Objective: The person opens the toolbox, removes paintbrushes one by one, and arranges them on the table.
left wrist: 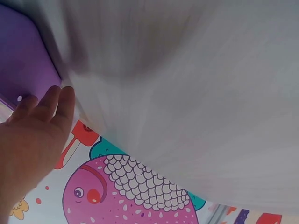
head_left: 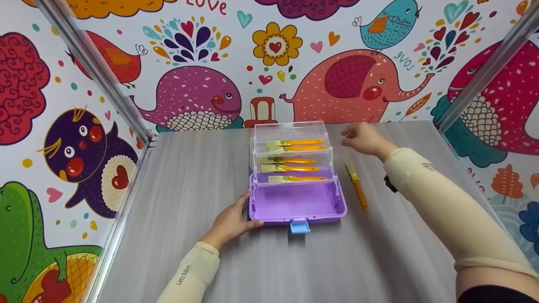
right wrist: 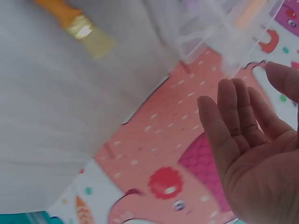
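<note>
A purple storage box (head_left: 297, 219) with clear tiered trays (head_left: 290, 130) stands unfolded on the table. Paintbrushes with orange handles lie in the tiers: two in the upper, two in the middle, and one paintbrush (head_left: 299, 179) in the lowest. My left hand (head_left: 230, 222) holds the box's front left corner, thumb at the front, fingers along the side wall. Beyond the box's right rear, my right hand (head_left: 365, 138) hovers with nothing in it, fingers loosely bent. A loose paintbrush (head_left: 357, 187) lies on the table to the right of the box, bristles pointing away.
A blue latch (head_left: 300, 227) hangs down at the box front. Grey table (head_left: 185, 176) surface extends on both sides. Printed cartoon walls (head_left: 273, 84) with metal corner posts (head_left: 97, 75) enclose the back and sides.
</note>
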Demonstrator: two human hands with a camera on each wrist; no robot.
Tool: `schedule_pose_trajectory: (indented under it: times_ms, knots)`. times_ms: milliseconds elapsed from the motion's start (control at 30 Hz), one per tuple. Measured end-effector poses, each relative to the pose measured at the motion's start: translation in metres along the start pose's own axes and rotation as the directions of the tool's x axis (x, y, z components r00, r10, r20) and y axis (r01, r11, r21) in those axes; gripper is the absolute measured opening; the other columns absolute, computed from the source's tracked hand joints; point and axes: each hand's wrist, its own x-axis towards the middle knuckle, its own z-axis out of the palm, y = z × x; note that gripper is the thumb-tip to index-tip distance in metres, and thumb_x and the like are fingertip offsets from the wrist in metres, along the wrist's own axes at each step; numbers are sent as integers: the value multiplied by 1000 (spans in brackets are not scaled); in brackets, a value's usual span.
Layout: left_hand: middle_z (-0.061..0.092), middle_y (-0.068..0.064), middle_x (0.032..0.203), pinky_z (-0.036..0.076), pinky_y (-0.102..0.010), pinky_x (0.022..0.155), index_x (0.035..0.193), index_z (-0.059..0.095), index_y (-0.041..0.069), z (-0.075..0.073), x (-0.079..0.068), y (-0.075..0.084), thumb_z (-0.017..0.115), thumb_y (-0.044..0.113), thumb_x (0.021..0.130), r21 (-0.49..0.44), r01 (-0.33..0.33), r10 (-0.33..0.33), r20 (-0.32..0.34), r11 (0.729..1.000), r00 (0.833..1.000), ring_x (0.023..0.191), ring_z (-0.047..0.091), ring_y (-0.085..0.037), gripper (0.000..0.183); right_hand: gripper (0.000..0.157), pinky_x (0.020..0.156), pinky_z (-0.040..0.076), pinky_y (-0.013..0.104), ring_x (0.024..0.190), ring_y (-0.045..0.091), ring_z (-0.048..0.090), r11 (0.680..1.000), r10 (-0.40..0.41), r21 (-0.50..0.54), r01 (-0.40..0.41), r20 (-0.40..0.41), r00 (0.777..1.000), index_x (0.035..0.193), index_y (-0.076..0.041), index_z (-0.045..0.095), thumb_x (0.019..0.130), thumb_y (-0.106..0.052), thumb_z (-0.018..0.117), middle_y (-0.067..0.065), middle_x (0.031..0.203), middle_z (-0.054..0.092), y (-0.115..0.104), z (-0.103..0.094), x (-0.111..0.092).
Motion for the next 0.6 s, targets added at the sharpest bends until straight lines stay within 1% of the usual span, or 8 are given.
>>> schedule_pose_trajectory:
  times_ms: [167,300,433,600]
  knots:
    - [40,-19,153,35,-52,110,158,27,12,0,-1,1,83,48,78,-11,0,0,3,1000,1000,135,43,-40,104,36,87,55,48,99,31,64,997,-35,-62,35,-10,999,125,-4,67,93,-20,71,13,114,67,-27,14,13]
    - [40,-19,153,35,-52,110,158,28,11,-1,0,0,83,47,78,-6,-11,11,-3,1000,1000,135,43,-41,104,34,86,55,47,98,30,64,987,-104,-127,100,-22,994,122,-4,69,93,-22,71,13,110,69,-43,25,23]
    - [41,-19,153,35,-53,109,158,28,12,0,0,-1,83,47,78,3,-14,14,-2,1000,1000,134,44,-41,103,32,87,54,46,97,29,64,970,-165,-184,159,-20,986,119,-5,70,92,-22,70,11,107,70,-54,34,32]
    - [42,-20,152,37,-54,108,158,28,10,0,1,-1,83,46,78,4,-31,31,-8,1000,999,133,45,-42,103,32,89,53,45,97,27,64,958,-196,-212,193,4,981,120,-6,71,92,-22,70,11,108,70,-60,41,42]
